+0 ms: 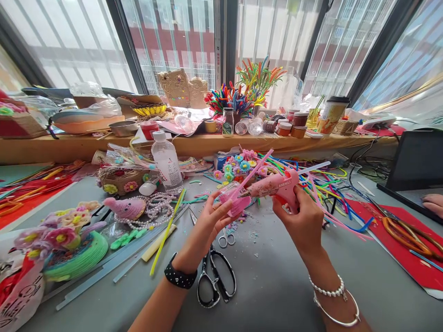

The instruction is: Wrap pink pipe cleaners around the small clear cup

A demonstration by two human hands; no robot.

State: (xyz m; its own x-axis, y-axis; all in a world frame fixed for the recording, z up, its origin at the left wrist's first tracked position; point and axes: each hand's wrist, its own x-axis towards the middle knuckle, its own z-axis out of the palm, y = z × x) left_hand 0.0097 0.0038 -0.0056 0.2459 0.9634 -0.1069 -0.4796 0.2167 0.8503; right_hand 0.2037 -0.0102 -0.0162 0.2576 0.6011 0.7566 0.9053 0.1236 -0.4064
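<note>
My right hand (302, 216) grips a pink hot glue gun (273, 185), its nozzle pointing left. A clear glue stick pokes out of the gun's back end. My left hand (212, 220) pinches a small pink piece (232, 196) with a pink pipe cleaner (254, 169) rising from it. The gun's tip meets this piece. Both hands hover above the grey table (273, 281).
Black scissors (215, 276) and small silver scissors (226, 237) lie below my hands. A clear bottle (167, 162), pearl strings (154, 210), a pink knitted figure (125, 207), pipe cleaners (325, 184) and a flower basket (69, 244) crowd the table. Another person's hand (433, 203) rests by a laptop at right.
</note>
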